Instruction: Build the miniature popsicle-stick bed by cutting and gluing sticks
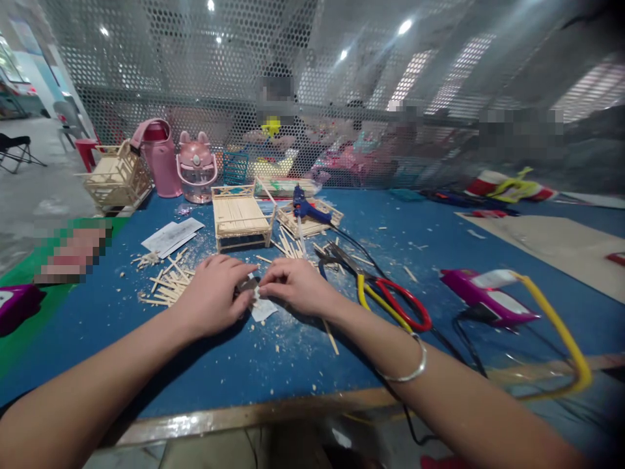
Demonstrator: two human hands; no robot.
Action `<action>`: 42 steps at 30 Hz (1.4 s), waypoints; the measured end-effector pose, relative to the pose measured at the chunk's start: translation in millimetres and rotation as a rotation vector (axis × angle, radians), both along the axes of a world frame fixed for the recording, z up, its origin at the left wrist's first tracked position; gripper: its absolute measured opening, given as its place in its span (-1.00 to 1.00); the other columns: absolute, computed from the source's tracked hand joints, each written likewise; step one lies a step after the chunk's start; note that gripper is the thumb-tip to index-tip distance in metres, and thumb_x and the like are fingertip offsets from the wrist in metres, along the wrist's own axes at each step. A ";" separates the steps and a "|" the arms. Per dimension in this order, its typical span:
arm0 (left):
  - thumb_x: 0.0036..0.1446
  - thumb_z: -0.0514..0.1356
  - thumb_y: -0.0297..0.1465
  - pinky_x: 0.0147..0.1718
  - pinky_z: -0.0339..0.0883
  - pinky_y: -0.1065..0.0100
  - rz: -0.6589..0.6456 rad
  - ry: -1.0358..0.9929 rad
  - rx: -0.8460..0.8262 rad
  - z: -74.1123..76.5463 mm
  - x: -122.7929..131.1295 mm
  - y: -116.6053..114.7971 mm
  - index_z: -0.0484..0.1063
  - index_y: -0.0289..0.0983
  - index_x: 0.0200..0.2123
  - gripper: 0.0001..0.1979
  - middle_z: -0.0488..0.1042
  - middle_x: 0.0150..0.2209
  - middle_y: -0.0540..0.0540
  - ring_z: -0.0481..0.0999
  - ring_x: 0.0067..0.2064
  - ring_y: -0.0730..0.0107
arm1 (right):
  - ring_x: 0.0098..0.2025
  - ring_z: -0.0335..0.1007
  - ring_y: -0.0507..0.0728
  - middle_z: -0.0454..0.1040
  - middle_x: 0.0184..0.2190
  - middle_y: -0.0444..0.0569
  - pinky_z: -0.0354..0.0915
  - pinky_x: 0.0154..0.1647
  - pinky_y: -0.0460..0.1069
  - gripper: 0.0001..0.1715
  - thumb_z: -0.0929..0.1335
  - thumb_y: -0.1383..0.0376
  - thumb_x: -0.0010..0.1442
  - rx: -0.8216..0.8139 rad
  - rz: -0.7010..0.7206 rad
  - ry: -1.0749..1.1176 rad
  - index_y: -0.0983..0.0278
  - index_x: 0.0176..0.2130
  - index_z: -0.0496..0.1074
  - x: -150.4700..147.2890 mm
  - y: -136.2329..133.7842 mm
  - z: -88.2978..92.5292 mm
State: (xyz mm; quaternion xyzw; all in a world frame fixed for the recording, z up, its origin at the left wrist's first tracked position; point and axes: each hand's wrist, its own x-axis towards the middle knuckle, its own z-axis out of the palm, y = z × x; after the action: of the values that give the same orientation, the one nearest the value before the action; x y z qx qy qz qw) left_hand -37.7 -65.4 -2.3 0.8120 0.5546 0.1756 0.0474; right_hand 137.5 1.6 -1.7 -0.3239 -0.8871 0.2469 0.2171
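Observation:
My left hand (215, 293) rests on the blue table, its fingers bent and the thumb near the fingertips. Opposite it, my right hand (297, 286) has thumb and fingers pressed together. Their fingertips almost meet above a small piece of white paper (263, 310). What either hand pinches is too small or hidden to make out. Thin wooden sticks (170, 281) lie in a loose pile beside my left hand. Just beyond the hands stands a small bed-like frame made of sticks (241, 218).
A blue glue gun (310, 207) lies on a stick panel (319, 225). Red-handled scissors (403, 303) and yellow-handled pliers (381, 303) lie right of my right hand. A purple device with a cable (488, 296) is further right. Pink bottles (165, 159) stand before a perforated metal screen (342, 98).

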 end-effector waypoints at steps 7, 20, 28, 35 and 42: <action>0.01 0.21 -0.23 0.02 0.13 0.01 0.035 -0.024 -0.094 -7.0 13.5 -7.0 -0.05 -0.32 0.24 -0.21 0.45 -0.03 -0.26 0.39 -0.02 0.04 | -0.33 0.34 0.05 0.53 -0.43 -0.09 0.12 -0.27 -0.03 -0.92 0.39 0.36 0.08 0.237 0.105 -0.210 0.26 -0.40 0.54 -0.6 2.3 -6.5; 0.01 0.21 -0.23 0.01 0.11 -0.06 0.023 -0.022 -0.116 -7.3 12.0 -3.5 -0.22 -0.35 0.28 -0.11 0.50 -0.11 -0.28 0.40 -0.01 -0.02 | -0.35 0.18 0.10 0.48 -0.50 -0.08 -0.13 -0.26 0.06 -0.77 0.29 0.35 0.16 0.679 0.225 -0.423 0.25 -0.50 0.46 -3.0 -2.7 -1.4; 0.01 0.21 -0.20 0.08 -0.02 -0.15 0.019 -0.016 -0.127 -9.0 11.3 -2.2 -0.25 -0.31 0.28 -0.09 0.47 -0.03 -0.28 0.36 0.07 -0.03 | -0.35 0.18 0.08 0.49 -0.50 -0.12 -0.15 -0.27 0.05 -0.79 0.29 0.34 0.13 0.602 0.208 -0.402 0.23 -0.49 0.46 -0.7 -2.5 -2.0; 0.00 0.22 -0.20 0.10 -0.06 -0.14 0.020 -0.008 -0.159 -7.4 11.2 -1.2 -0.26 -0.33 0.28 -0.07 0.48 -0.04 -0.27 0.32 0.10 -0.03 | -0.33 0.20 0.09 0.50 -0.45 -0.08 -0.15 -0.27 0.05 -0.81 0.29 0.36 0.13 0.571 0.200 -0.405 0.24 -0.45 0.47 -0.5 -7.7 0.5; 0.01 0.21 -0.20 0.08 -0.02 -0.14 0.019 0.002 -0.142 -7.8 10.7 -0.9 -0.22 -0.33 0.28 -0.10 0.48 -0.05 -0.29 0.36 0.06 -0.02 | -0.32 0.20 0.10 0.51 -0.45 -0.08 -0.14 -0.27 0.04 -0.81 0.29 0.35 0.13 0.586 0.196 -0.371 0.25 -0.46 0.46 1.0 -7.3 -0.5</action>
State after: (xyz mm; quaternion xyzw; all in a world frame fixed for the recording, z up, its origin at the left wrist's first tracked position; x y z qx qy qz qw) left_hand -27.0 -66.3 -10.1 0.8015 0.5734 0.1354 0.1024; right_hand 138.5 -5.8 -2.2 -0.2005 -0.9714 -0.0611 0.1114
